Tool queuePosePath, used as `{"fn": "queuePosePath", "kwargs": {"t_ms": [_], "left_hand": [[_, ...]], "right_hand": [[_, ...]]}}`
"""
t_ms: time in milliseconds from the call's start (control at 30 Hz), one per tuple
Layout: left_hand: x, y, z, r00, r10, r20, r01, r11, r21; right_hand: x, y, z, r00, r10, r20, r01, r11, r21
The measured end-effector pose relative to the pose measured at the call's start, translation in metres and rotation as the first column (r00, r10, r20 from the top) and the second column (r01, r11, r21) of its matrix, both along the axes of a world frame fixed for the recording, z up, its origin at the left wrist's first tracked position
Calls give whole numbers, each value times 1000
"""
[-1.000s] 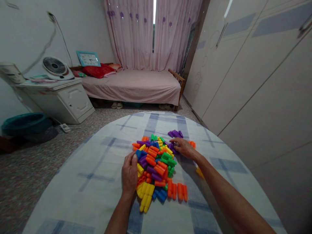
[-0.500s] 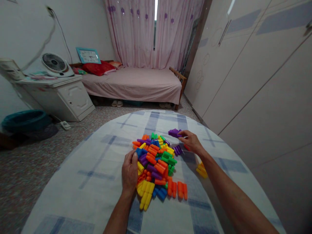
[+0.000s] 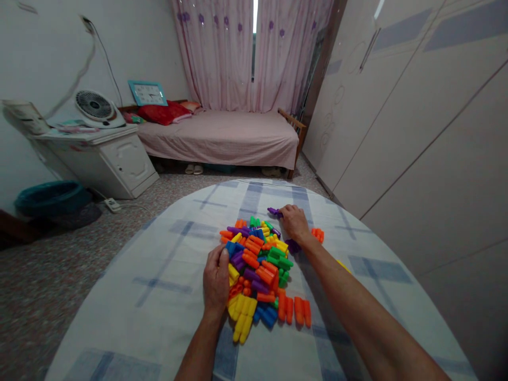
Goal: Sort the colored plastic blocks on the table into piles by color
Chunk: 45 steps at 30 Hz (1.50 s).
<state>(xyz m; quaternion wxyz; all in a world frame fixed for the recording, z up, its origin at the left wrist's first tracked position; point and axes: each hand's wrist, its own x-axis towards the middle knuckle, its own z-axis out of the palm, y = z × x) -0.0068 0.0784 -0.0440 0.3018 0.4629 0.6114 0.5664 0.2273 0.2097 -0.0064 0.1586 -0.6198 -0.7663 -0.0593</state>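
Note:
A heap of plastic building blocks (image 3: 254,264) in orange, yellow, green, blue and purple lies on the table. My left hand (image 3: 216,278) rests along the heap's left side, fingers curled, with a blue block (image 3: 231,247) at its thumb and fingertips. Beyond the heap, my right hand (image 3: 293,221) is closed on a purple block (image 3: 273,212), low over the tabletop or touching it; its fingers partly cover the block. Another purple block (image 3: 292,245) lies beneath the right wrist, partly hidden.
An orange block (image 3: 318,234) and a mostly hidden yellow block (image 3: 343,266) lie by my right forearm. A checked cloth covers the round table (image 3: 159,317). Beyond it stand a bed (image 3: 222,132), a white cabinet (image 3: 127,164) with a fan (image 3: 94,106), and a wardrobe (image 3: 397,132).
My right hand has moved left with the purple block and turned over it. The orange block beside the wrist now shows more, the yellow one less. My left hand stays by the heap.

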Motion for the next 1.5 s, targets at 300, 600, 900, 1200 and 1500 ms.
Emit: {"fn": "queuePosePath", "kwargs": {"t_ms": [300,600,900,1200,1500], "left_hand": [[1,-1,1,1000,5,-27,-5,1000,4],[-2,3,-4,999,27,-43,-26,999,23],[-3,4,-6,997,30,-69,-28,999,19],[-2,3,-4,998,23,-55,-22,1000,22],[-2,4,-1,994,28,-103,-27,1000,10]], "right_hand": [[16,-74,5,901,75,-426,-40,995,90],[-1,-123,-9,882,87,-462,-72,996,50],[-15,-111,-21,886,-5,-464,-42,995,-90],[21,-141,-10,872,-42,-487,111,987,114],[55,-188,-22,993,-89,-76,89,996,-4]]}}
